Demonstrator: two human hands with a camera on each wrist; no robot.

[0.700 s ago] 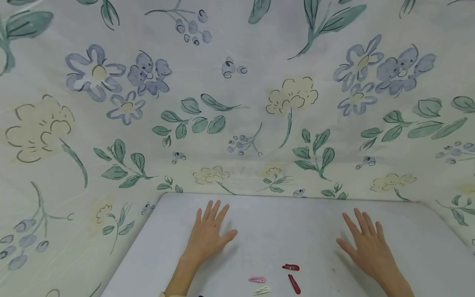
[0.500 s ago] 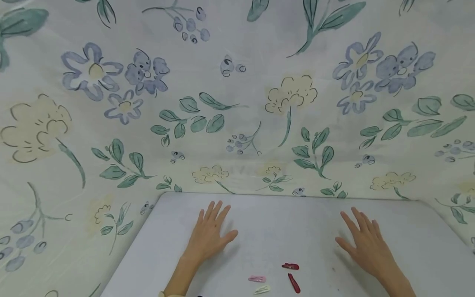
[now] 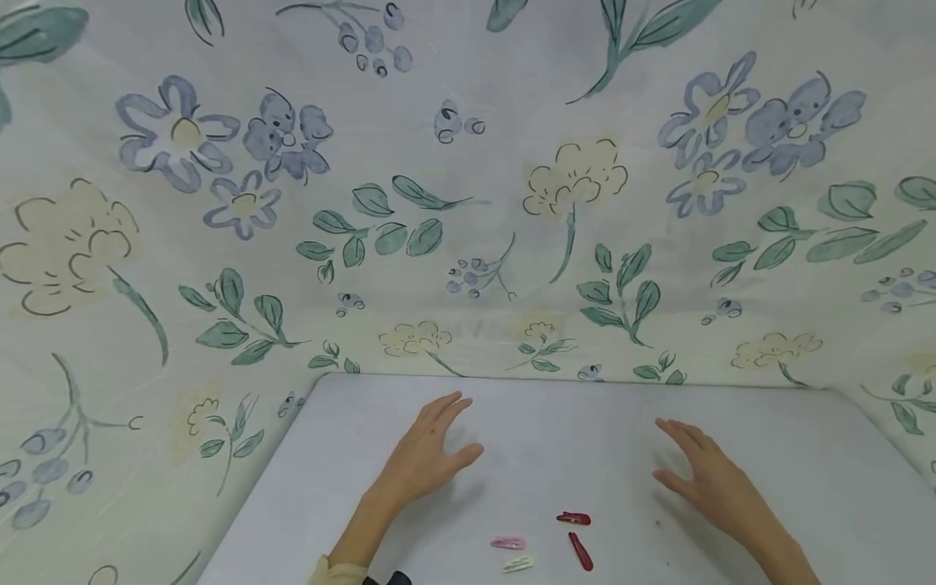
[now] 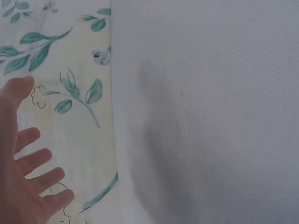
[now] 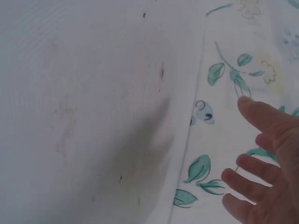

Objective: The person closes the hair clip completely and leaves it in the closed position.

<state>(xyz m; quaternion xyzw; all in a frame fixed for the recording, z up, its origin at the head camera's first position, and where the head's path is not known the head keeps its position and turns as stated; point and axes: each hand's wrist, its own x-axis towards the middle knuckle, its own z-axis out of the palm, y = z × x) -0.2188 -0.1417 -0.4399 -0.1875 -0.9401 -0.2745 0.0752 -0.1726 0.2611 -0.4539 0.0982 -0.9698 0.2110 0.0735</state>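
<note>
Spreading bare left hand point(image 3: 420, 459) and bare right hand point(image 3: 717, 491) above a white tabletop point(image 3: 556, 439), flanking two glossy red teardrop hair clips point(image 3: 574, 518), one slim pink clip point(image 3: 508, 543), one slim cream clip point(image 3: 517, 564); showing a black object point(image 3: 399, 578) too cropped to identify.

**Matched pair, bare, raised and angled inward**

Left forearm point(image 3: 369, 516): rising from the lower edge, slanting rightward; pale yellow sleeve point(image 3: 338, 571) at its lower end.

Left grip point(image 3: 420, 459): bare hand, relaxed; fingers extended forward and inward; left thumb point(image 3: 466, 457) held well apart. Left wrist view shows four fingers fanned, palm side in sight.

Right forearm point(image 3: 782, 556): bare where visible, slanting leftward.

Right grip point(image 3: 712, 479): bare hand, relaxed; fingers extended forward and inward; right thumb point(image 3: 671, 481) apart, pointing inward. Right wrist view shows fingers separated, palm side in sight.

The two: well apart.
</note>
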